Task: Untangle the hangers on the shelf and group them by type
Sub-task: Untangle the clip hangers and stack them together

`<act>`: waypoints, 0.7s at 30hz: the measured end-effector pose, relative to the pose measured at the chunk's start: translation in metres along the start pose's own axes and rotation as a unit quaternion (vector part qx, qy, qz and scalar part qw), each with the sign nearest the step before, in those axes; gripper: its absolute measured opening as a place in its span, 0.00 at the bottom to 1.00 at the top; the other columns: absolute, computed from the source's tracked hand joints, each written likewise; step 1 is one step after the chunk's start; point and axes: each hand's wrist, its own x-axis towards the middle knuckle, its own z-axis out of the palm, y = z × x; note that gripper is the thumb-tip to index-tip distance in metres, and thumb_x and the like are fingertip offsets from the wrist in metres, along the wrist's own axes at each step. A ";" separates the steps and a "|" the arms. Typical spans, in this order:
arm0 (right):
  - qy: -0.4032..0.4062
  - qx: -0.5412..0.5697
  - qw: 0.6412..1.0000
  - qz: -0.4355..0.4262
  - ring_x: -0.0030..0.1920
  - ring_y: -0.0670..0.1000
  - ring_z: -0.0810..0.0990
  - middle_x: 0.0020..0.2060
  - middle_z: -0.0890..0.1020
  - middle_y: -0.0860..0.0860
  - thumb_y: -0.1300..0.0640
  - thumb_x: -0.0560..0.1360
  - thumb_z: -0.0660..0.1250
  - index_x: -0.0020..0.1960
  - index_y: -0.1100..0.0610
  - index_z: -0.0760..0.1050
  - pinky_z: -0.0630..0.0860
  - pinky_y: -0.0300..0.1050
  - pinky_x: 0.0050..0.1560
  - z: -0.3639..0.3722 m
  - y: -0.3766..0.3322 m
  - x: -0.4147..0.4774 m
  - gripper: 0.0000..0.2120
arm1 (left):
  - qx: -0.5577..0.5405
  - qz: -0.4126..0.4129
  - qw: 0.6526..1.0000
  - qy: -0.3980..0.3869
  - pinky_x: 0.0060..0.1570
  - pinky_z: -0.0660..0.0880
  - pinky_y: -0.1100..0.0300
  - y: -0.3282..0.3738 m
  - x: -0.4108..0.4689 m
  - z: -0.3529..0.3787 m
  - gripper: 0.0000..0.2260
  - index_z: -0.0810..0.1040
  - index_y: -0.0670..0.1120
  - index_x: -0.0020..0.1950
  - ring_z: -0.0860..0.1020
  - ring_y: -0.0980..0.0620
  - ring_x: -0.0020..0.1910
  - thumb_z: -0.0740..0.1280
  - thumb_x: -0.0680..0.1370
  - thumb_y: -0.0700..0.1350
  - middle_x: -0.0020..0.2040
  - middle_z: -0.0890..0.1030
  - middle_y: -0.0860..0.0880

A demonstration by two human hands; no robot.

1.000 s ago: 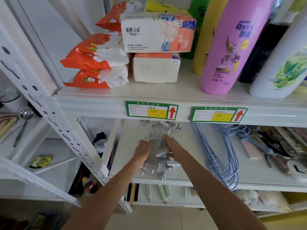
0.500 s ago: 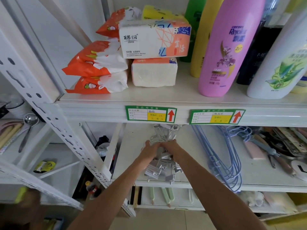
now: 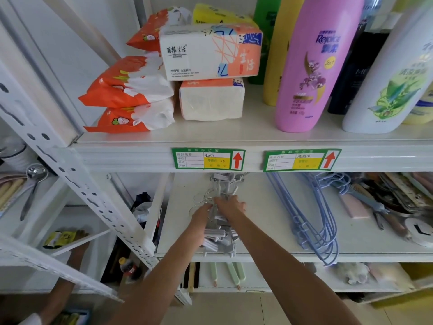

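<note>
On shelf (image 3: 262, 207): clip hangers (image 3: 219, 238); blue hangers (image 3: 298, 234)

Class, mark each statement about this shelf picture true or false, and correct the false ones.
1. The left hand and the right hand both hold the grey clip hangers. True.
2. The blue hangers lie left of the grey clip hangers. False: they lie to the right.
3. The pink bottle stands on the upper shelf. True.
4. One hand touches the blue hangers. False: neither hand touches them.
</note>
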 end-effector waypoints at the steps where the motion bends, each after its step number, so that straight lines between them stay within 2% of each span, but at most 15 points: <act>1: -0.012 0.016 1.000 0.000 0.64 0.61 0.71 0.68 0.65 0.60 0.43 0.74 0.64 0.74 0.58 0.58 0.74 0.53 0.61 0.002 -0.001 0.000 0.35 | 0.009 0.004 1.000 -0.021 0.47 0.76 0.54 0.002 -0.005 -0.001 0.14 0.80 0.41 0.51 0.79 0.46 0.39 0.59 0.83 0.48 0.41 0.81 0.43; 2: -0.029 0.037 0.999 -0.005 0.64 0.61 0.71 0.69 0.64 0.60 0.44 0.75 0.64 0.75 0.59 0.56 0.74 0.53 0.60 0.003 -0.002 -0.003 0.36 | 0.020 0.008 0.999 -0.031 0.44 0.78 0.54 0.002 -0.006 -0.003 0.13 0.80 0.42 0.49 0.81 0.46 0.37 0.60 0.83 0.48 0.39 0.82 0.43; 4: -0.055 0.062 0.996 -0.018 0.66 0.61 0.71 0.72 0.62 0.60 0.44 0.76 0.63 0.78 0.60 0.49 0.73 0.50 0.59 0.009 -0.006 -0.004 0.39 | 0.063 0.023 0.997 -0.027 0.48 0.80 0.51 0.003 -0.008 -0.006 0.12 0.82 0.43 0.49 0.83 0.44 0.39 0.61 0.82 0.47 0.41 0.84 0.43; 6: -0.076 0.060 0.995 -0.035 0.70 0.61 0.68 0.76 0.57 0.60 0.44 0.78 0.61 0.80 0.59 0.41 0.72 0.49 0.62 0.018 -0.010 -0.007 0.42 | 0.094 0.038 0.995 -0.001 0.52 0.79 0.52 0.003 -0.006 -0.013 0.13 0.82 0.43 0.48 0.83 0.45 0.41 0.60 0.82 0.46 0.43 0.84 0.43; 7: -0.086 0.051 0.994 -0.047 0.71 0.62 0.67 0.77 0.55 0.60 0.44 0.78 0.60 0.80 0.58 0.38 0.72 0.51 0.65 0.023 -0.013 -0.008 0.43 | 0.109 0.042 0.993 0.007 0.53 0.78 0.53 0.002 -0.003 -0.019 0.13 0.82 0.45 0.46 0.82 0.46 0.43 0.60 0.82 0.47 0.46 0.84 0.44; 9: -0.109 0.029 0.991 -0.065 0.71 0.64 0.67 0.77 0.53 0.62 0.43 0.79 0.59 0.80 0.57 0.37 0.73 0.54 0.66 0.034 -0.019 -0.016 0.42 | 0.134 0.049 0.990 0.021 0.47 0.75 0.62 -0.001 0.001 -0.032 0.13 0.78 0.46 0.43 0.79 0.52 0.43 0.58 0.83 0.46 0.51 0.81 0.46; 10: -0.120 0.024 0.990 -0.069 0.71 0.64 0.67 0.77 0.54 0.62 0.42 0.80 0.59 0.80 0.56 0.37 0.73 0.54 0.66 0.039 -0.023 -0.020 0.42 | 0.140 0.046 0.989 0.025 0.46 0.74 0.64 -0.004 0.003 -0.038 0.13 0.77 0.45 0.44 0.78 0.53 0.44 0.57 0.84 0.46 0.53 0.79 0.46; 13: -0.143 -0.001 0.986 -0.080 0.71 0.64 0.68 0.77 0.54 0.63 0.42 0.80 0.58 0.80 0.57 0.36 0.73 0.55 0.66 0.055 -0.033 -0.027 0.42 | 0.120 0.024 0.991 0.052 0.53 0.70 0.57 0.000 0.003 -0.055 0.11 0.76 0.43 0.54 0.77 0.45 0.55 0.56 0.85 0.45 0.60 0.78 0.42; 15: -0.150 -0.007 0.985 -0.083 0.71 0.64 0.68 0.77 0.53 0.63 0.42 0.80 0.58 0.80 0.57 0.36 0.73 0.54 0.65 0.065 -0.038 -0.029 0.42 | 0.121 0.023 0.989 0.077 0.59 0.71 0.53 0.001 0.005 -0.066 0.14 0.77 0.41 0.61 0.77 0.42 0.62 0.56 0.85 0.46 0.63 0.78 0.40; 17: -0.149 -0.005 0.985 -0.081 0.71 0.64 0.67 0.77 0.53 0.63 0.43 0.80 0.58 0.80 0.57 0.36 0.74 0.55 0.66 0.071 -0.040 -0.030 0.42 | 0.102 0.022 0.991 0.082 0.62 0.74 0.49 -0.001 0.001 -0.072 0.14 0.77 0.43 0.60 0.78 0.42 0.60 0.60 0.83 0.51 0.58 0.80 0.43; 19: -0.152 -0.007 0.985 -0.078 0.72 0.64 0.65 0.77 0.53 0.63 0.43 0.79 0.59 0.80 0.57 0.36 0.73 0.56 0.67 0.076 -0.042 -0.030 0.42 | 0.085 0.023 0.992 0.090 0.57 0.75 0.51 -0.003 0.001 -0.075 0.10 0.77 0.46 0.51 0.78 0.46 0.50 0.62 0.82 0.51 0.48 0.79 0.46; 21: -0.142 -0.027 0.986 -0.083 0.73 0.65 0.63 0.77 0.55 0.64 0.44 0.78 0.59 0.80 0.58 0.37 0.71 0.58 0.68 0.077 -0.041 -0.030 0.43 | 0.101 0.030 0.989 0.101 0.51 0.70 0.55 -0.005 0.002 -0.077 0.11 0.75 0.46 0.41 0.74 0.51 0.40 0.62 0.82 0.49 0.40 0.75 0.48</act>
